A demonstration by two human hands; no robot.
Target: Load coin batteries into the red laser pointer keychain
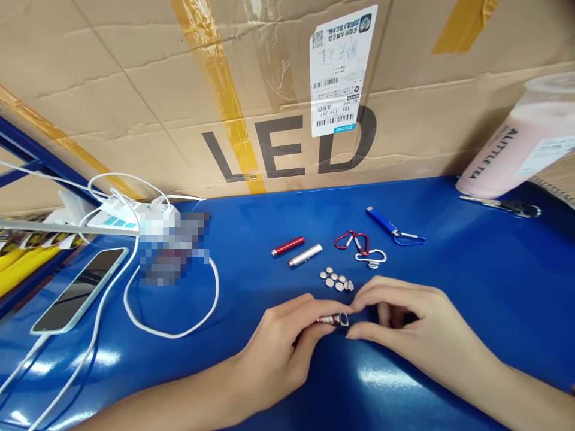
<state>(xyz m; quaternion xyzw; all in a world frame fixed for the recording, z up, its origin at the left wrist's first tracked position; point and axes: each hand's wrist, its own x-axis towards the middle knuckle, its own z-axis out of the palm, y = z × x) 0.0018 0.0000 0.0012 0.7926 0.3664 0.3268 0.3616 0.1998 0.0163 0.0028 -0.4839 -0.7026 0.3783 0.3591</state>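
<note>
Bench (348, 389): spread down past the bottom of view; showed no near edge.
Left hand (281, 344): pinched the held tube (327, 319) between thumb and forefinger; gripped nearer of the two.
Right hand (417, 317): kept thumb and forefinger slightly parted, just right of the tube's end; curled the other fingers.
Held tube: lay left to right along its long axis, between the hands; pointed its silver end into the right fingers' gap.
Cells (329, 282): lay loose just beyond the fingers; left little forward room.
Silver tube (305, 255): lay beyond, slightly left, beside the red tube (288, 246).
Phone (81, 292): lay well apart, far left.
White clip (381, 258): lay beyond the right hand, near the red clip (363, 244).
Blue tube (381, 221): lay farther right, angled.
Box (157, 90): walled off the far edge.
</note>
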